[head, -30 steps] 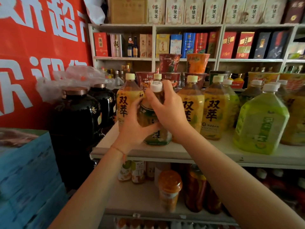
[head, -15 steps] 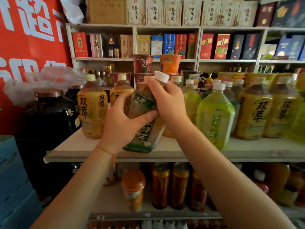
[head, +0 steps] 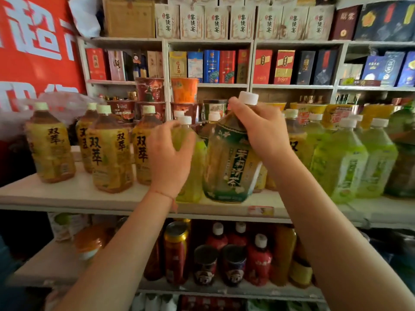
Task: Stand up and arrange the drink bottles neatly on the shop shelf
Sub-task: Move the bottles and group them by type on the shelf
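On shop shelf [head: 89, 196], jasmine tea bottle [head: 231, 162] gripped by right hand [head: 262, 131] at neck, tilted for placement; left hand [head: 169, 158] curled around pale green bottle [head: 190, 153], apparently clearing room.

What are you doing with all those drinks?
A person is tidying drink bottles on a shop shelf. The right hand grips a dark green tea bottle by its neck, just under the white cap, with the bottle tilted near the shelf's front edge. The left hand has its fingers curled at a light green bottle right beside it. Yellow tea bottles stand to the left and more light green bottles to the right.
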